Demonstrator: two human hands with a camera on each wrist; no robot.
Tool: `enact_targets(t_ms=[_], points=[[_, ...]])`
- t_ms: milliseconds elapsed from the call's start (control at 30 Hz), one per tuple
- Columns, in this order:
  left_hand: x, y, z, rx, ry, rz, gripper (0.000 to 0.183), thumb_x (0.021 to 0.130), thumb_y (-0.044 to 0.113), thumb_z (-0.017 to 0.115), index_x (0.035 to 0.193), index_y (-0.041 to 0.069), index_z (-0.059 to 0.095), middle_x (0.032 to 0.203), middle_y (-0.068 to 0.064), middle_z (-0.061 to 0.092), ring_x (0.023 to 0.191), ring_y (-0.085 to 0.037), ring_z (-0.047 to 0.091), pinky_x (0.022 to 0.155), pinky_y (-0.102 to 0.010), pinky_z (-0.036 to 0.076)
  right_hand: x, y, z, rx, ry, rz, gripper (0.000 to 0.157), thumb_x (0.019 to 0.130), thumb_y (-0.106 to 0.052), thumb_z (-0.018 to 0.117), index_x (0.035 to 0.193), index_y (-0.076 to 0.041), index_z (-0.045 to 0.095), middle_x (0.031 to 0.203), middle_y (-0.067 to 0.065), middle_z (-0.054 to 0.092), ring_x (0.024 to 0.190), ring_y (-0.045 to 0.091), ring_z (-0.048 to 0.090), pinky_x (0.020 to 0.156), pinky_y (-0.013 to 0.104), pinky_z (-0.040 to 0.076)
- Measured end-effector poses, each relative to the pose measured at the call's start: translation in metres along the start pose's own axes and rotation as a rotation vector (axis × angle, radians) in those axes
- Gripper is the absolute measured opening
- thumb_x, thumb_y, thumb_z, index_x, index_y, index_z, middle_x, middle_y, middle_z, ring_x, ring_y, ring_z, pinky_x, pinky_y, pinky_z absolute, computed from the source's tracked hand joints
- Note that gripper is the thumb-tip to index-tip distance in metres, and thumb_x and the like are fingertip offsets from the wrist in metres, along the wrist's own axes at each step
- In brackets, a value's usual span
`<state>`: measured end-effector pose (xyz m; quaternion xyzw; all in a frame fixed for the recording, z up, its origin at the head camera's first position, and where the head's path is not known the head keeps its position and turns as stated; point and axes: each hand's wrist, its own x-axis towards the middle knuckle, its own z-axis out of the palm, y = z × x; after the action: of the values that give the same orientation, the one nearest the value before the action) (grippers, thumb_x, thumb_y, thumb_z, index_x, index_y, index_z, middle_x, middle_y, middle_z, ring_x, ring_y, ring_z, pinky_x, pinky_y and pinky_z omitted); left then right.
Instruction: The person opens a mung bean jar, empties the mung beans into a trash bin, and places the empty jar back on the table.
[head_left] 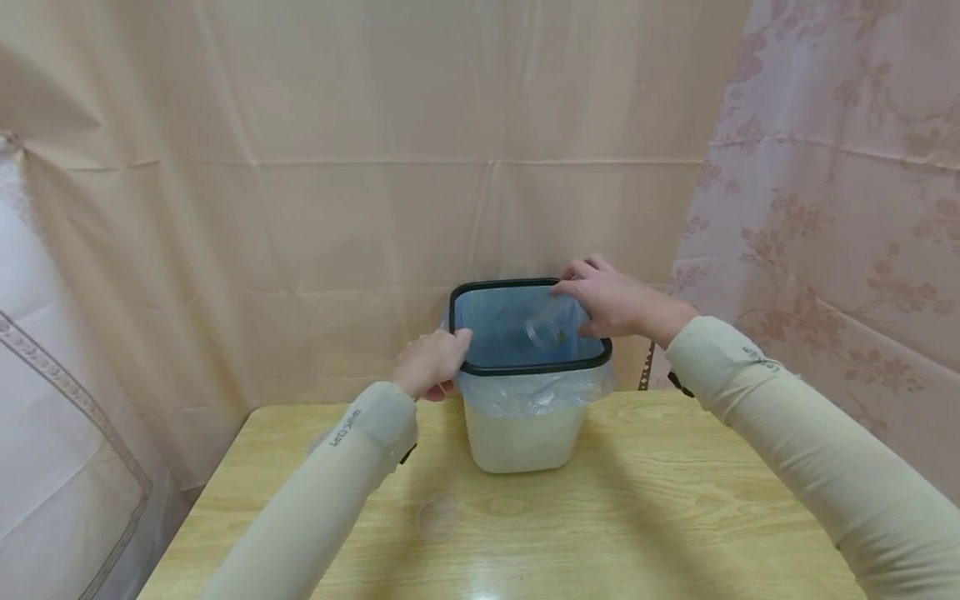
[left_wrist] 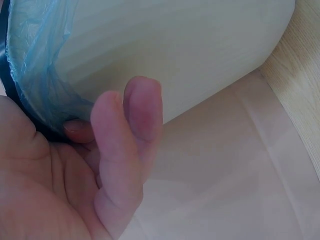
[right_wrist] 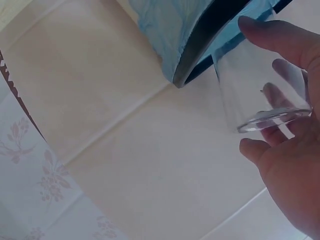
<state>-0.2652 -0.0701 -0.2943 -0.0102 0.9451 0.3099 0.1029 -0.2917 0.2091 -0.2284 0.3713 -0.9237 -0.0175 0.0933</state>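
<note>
A whitish trash bin point(head_left: 525, 437) with a black rim ring point(head_left: 540, 367) and a thin bluish plastic liner point(head_left: 510, 392) stands upright on the table. My left hand point(head_left: 433, 362) pinches the rim at its near left corner, thumb on top; in the left wrist view two fingers of the hand point(left_wrist: 120, 155) stand away from the bin wall point(left_wrist: 175, 45). Over the right side of the opening, my right hand point(head_left: 611, 300) holds a clear cup point(head_left: 551, 323), tilted with its mouth toward the liner. A small yellowish-green bit shows at the cup. Fingers wrap the clear cup point(right_wrist: 250, 85) near its base.
The wood-grain table point(head_left: 315, 517) extends in front of the bin. A faint, clear round thing point(head_left: 438, 518) lies on it, hard to make out. Beige cloth point(head_left: 360, 208) hangs behind, and a flowered curtain point(head_left: 847, 250) hangs at the right.
</note>
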Motion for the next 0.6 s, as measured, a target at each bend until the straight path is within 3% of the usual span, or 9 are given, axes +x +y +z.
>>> enact_targets(t_ms=[200,400,600], points=[[0.0,0.0,0.0,-0.014,-0.007,-0.004,0.056,0.099,0.048,0.027,0.086,0.005,0.062,0.077,-0.014,0.067,0.061,-0.028,0.062,0.059,-0.038,0.058,0.001,-0.003,-0.002,0.023,-0.01,-0.025,0.062,0.075,0.01,0.081,0.133,0.0,0.062,0.134,0.019,0.05,0.128,0.043,0.035,0.1,0.055,0.046],[0.002,-0.001,0.0,-0.003,-0.004,0.003,0.057,0.1,0.049,0.027,0.087,0.006,0.062,0.077,-0.014,0.068,0.06,-0.028,0.063,0.052,-0.035,0.055,0.002,-0.008,-0.002,0.023,-0.054,-0.049,0.063,0.075,0.022,0.07,0.134,0.001,0.063,0.135,0.016,0.05,0.132,0.042,0.033,0.095,0.047,0.052],[0.002,-0.002,0.001,0.004,0.0,0.005,0.058,0.1,0.049,0.027,0.086,0.006,0.062,0.078,-0.015,0.069,0.058,-0.028,0.063,0.051,-0.035,0.054,0.003,-0.012,-0.003,-0.051,-0.046,-0.093,0.064,0.075,0.021,0.074,0.134,-0.002,0.064,0.136,0.013,0.05,0.133,0.039,0.034,0.09,0.04,0.056]])
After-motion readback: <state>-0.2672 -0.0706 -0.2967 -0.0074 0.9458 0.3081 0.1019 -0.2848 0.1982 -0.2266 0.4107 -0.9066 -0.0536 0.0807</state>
